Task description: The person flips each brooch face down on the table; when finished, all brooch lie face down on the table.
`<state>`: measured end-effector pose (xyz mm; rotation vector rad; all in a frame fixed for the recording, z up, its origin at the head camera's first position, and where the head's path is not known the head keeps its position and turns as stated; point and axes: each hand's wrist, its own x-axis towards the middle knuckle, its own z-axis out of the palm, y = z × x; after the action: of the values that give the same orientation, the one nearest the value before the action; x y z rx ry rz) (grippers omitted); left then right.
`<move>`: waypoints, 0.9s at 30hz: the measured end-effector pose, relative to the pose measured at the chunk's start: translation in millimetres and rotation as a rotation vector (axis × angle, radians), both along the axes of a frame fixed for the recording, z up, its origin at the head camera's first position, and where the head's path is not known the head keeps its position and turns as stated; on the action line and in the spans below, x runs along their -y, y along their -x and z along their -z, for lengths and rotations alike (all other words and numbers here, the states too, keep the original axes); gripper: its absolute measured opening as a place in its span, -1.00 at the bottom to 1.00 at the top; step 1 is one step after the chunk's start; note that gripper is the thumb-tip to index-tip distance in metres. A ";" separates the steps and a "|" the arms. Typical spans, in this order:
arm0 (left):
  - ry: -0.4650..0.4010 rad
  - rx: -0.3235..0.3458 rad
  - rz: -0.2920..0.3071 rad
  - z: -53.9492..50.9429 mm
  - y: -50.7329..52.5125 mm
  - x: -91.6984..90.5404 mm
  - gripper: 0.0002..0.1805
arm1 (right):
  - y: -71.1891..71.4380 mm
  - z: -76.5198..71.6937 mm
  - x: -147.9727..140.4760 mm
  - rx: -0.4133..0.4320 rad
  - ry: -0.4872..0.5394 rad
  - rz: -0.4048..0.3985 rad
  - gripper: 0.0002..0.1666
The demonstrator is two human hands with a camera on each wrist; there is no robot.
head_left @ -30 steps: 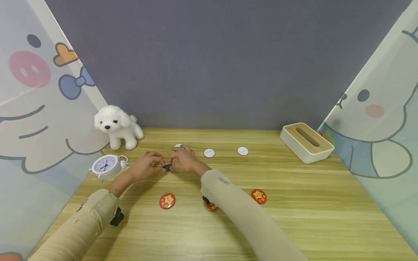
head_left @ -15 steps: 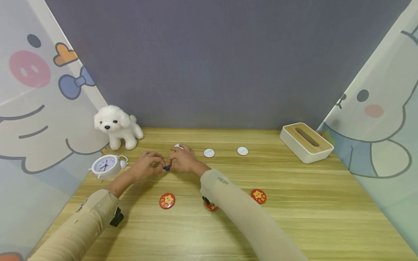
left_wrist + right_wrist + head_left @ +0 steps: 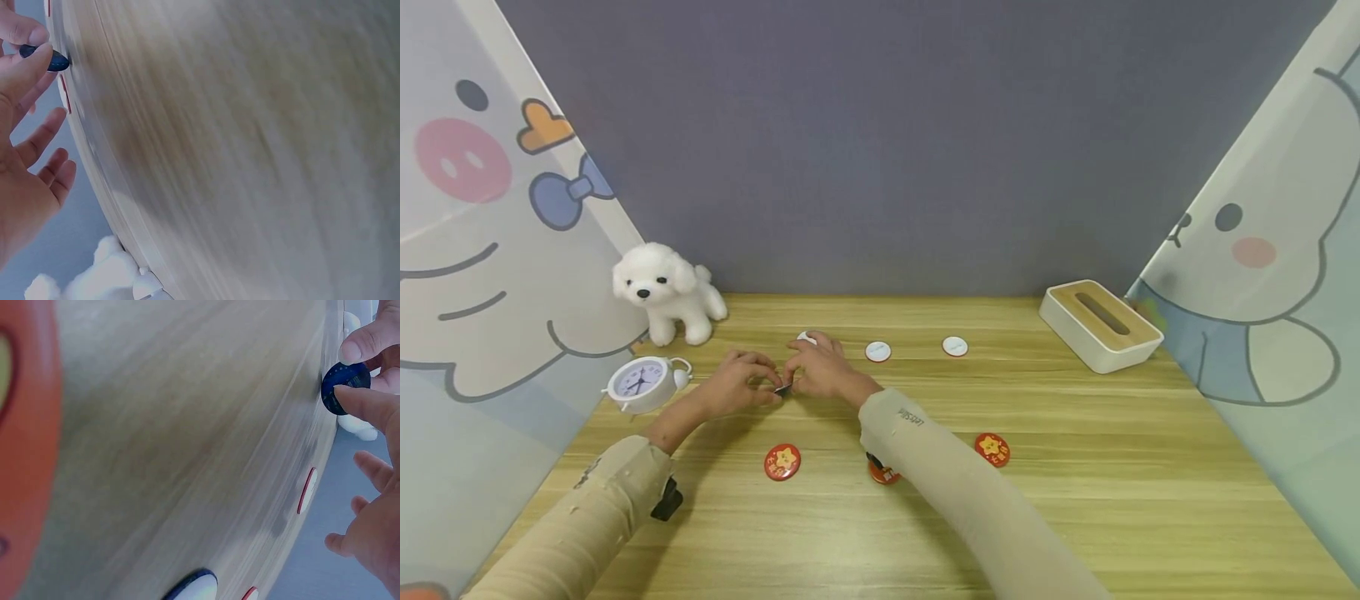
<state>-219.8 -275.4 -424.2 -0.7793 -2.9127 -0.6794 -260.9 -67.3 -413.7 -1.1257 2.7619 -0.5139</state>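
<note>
A small round dark blue badge [image 3: 351, 376] is held up between both hands, its patterned face showing in the right wrist view. My left hand [image 3: 735, 385] pinches its left side with thumb and fingers. From the other side my right hand [image 3: 822, 368] grips it between thumb and index finger; the remaining fingers are spread in the right wrist view. In the left wrist view the same badge [image 3: 55, 61] looks thin, seen nearly edge-on. Behind the right hand lies a partly covered white, red-edged disc [image 3: 806, 338].
Two more white discs, a middle one [image 3: 877, 351] and a right one [image 3: 955, 346], lie farther back. Nearer are red star badges [image 3: 782, 462] [image 3: 992, 449]; the right sleeve partly covers another. A blue-rimmed disc [image 3: 199, 586], alarm clock [image 3: 643, 384], plush dog [image 3: 670, 292] and tissue box [image 3: 1101, 327] surround them.
Between the fingers the blue badge has tilted, so less of its dark face shows in the head view. Both hands stay nearly in place; the head view has shifted slightly.
</note>
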 end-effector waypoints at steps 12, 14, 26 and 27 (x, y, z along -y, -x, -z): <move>-0.002 0.029 0.001 0.2 1.0 0.1 -0.82 | -1.9 -2.7 0.6 -0.021 -0.031 -0.019 -0.91; 0.003 0.024 0.000 0.2 1.3 -0.2 -0.81 | -1.7 -2.9 0.2 -0.029 -0.037 -0.022 -0.90; 0.007 0.033 -0.027 0.7 -0.2 -1.8 -0.79 | -2.9 -1.9 -2.4 -0.045 -0.055 -0.064 -0.81; 0.008 0.031 -0.028 0.7 -0.3 -2.1 -0.79 | -3.0 -1.7 -2.6 -0.043 -0.053 -0.064 -0.82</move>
<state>-219.5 -273.4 -424.9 -0.7346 -2.9498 -0.6835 -257.9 -64.8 -412.0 -1.2231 2.7476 -0.4116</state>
